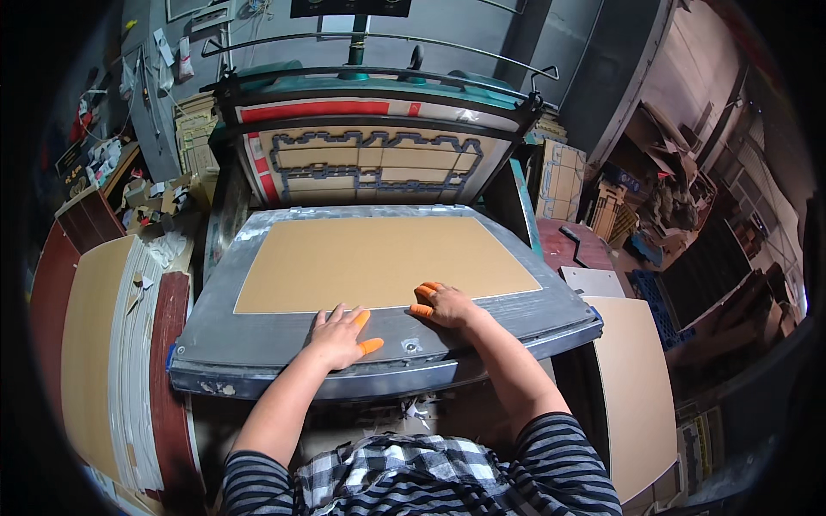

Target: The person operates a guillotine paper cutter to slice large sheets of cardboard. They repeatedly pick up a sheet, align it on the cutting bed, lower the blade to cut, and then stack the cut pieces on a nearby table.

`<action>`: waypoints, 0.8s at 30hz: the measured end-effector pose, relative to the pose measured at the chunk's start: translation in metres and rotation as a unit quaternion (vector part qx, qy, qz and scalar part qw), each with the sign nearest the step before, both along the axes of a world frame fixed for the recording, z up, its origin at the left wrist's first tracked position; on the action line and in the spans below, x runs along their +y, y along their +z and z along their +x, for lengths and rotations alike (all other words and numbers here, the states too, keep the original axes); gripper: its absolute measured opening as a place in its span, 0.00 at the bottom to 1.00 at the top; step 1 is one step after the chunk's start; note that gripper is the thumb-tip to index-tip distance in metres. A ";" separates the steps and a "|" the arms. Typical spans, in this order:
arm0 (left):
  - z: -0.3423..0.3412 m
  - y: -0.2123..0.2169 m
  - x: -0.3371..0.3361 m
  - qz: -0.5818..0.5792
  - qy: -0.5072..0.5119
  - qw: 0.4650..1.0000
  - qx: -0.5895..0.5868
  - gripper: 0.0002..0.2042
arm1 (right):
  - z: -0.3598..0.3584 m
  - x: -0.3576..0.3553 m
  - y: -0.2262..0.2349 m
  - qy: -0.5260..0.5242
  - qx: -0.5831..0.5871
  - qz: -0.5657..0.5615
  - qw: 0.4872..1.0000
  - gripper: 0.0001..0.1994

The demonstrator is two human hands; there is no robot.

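A flat tan cardboard sheet (pixel 379 258) lies on the grey metal platen (pixel 202 318) of a die-cutting press. My left hand (pixel 338 338) rests at the sheet's near edge, fingers spread, with orange finger covers on the thumb and one finger. To its right, my right hand (pixel 446 306) reaches over the same edge; its covered fingertips touch the sheet, slightly bent, and the thumb is apart from them. Neither hand grips anything. Behind the sheet, the raised cutting die (pixel 370 163) faces me, a tan board with dark foam-lined outlines.
On the left stands a stack of cardboard sheets (pixel 90 344) beside a dark red board (pixel 170 370). Another cardboard sheet (pixel 635 387) lies at the right. Scrap cardboard (pixel 675 185) is heaped farther back, near a blue pallet (pixel 654 305). A metal rail (pixel 387 36) spans the press top.
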State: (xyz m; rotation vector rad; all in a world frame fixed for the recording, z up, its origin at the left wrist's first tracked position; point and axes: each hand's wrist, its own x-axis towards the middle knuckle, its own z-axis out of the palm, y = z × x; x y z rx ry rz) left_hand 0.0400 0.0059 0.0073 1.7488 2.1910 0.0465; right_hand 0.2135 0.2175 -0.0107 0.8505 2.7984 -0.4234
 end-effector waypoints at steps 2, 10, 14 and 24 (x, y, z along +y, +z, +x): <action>0.002 0.000 0.000 -0.002 0.006 1.000 -0.004 0.40 | 0.002 -0.001 0.004 0.000 0.010 -0.002 1.000 0.37; 0.003 0.000 -0.001 0.032 0.002 0.999 0.018 0.37 | -0.036 0.027 0.044 0.011 0.070 0.051 0.996 0.34; 0.003 -0.001 0.003 0.043 -0.027 0.998 0.029 0.39 | -0.096 0.070 0.116 0.080 0.276 0.189 0.939 0.32; 0.000 -0.031 -0.007 0.333 -0.028 0.942 0.011 0.34 | -0.244 0.132 0.365 -0.106 0.412 0.444 0.789 0.37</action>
